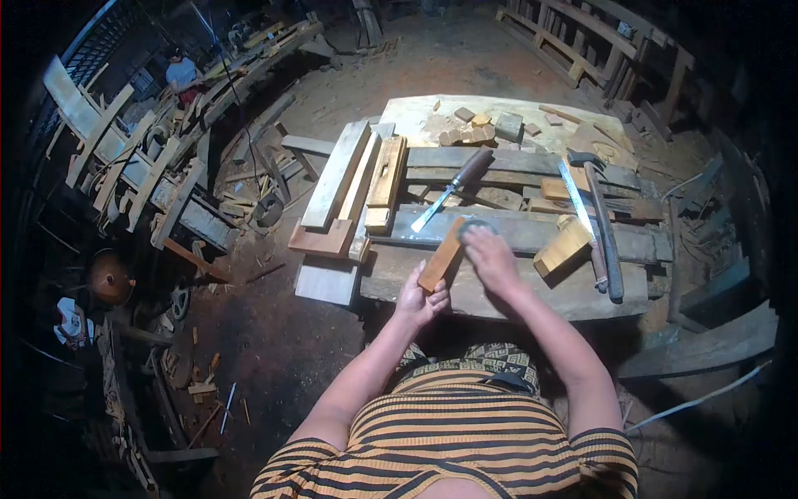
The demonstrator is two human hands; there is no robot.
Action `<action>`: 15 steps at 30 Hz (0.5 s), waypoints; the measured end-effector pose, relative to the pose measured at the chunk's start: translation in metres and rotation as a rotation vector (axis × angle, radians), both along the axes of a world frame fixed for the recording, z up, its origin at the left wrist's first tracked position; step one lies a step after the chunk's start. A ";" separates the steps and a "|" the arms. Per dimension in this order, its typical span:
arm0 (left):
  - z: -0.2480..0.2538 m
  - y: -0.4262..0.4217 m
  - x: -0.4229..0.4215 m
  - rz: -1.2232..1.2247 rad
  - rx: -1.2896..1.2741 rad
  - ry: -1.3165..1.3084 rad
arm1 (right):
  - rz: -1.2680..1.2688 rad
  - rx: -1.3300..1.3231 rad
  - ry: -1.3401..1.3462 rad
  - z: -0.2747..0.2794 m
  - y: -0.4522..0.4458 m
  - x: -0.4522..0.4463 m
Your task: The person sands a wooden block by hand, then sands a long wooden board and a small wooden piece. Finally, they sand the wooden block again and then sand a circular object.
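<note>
My left hand point(422, 299) is closed around the lower end of a short reddish-brown wooden block point(443, 258), tilted up off the bench. At the block's upper end is my right hand point(492, 259), slightly blurred, its fingers closed over a dark, round-edged pad point(480, 224) that looks like a sanding disc. The pad touches or nearly touches the block; I cannot tell which. Just beyond lies a chisel point(453, 191) with a brown handle, blade toward me. To the right are a lighter wooden block point(562, 248), a handsaw point(576, 198) and a claw hammer point(603, 224).
The workbench point(507, 287) has gaps between its planks. Stacked boards point(337, 187) and a mortised piece point(385, 179) fill its left side; offcuts point(478, 129) lie at the back. A person point(180, 73) is far left among timber. Scraps litter the floor.
</note>
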State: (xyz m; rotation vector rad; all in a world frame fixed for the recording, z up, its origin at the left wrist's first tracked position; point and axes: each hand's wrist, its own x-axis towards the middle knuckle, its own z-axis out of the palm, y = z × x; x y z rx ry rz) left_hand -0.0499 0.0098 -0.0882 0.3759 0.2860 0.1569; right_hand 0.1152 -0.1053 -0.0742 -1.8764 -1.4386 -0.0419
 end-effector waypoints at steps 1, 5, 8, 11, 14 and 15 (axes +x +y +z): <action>0.018 -0.002 0.001 -0.003 0.013 -0.008 | -0.157 0.001 0.102 0.003 0.003 0.009; 0.063 0.028 0.005 0.286 0.979 0.314 | -0.117 0.045 0.145 0.003 -0.029 -0.010; 0.079 0.087 0.023 0.405 1.662 0.445 | -0.105 -0.134 -0.093 -0.006 -0.040 -0.022; 0.111 0.111 0.046 0.518 2.026 0.651 | -0.127 -0.132 -0.064 -0.004 -0.038 -0.025; 0.111 0.139 0.071 0.500 2.223 0.882 | -0.132 -0.116 -0.088 -0.005 -0.040 -0.025; 0.113 0.144 0.077 0.498 2.235 0.865 | -0.146 -0.108 -0.087 -0.006 -0.040 -0.024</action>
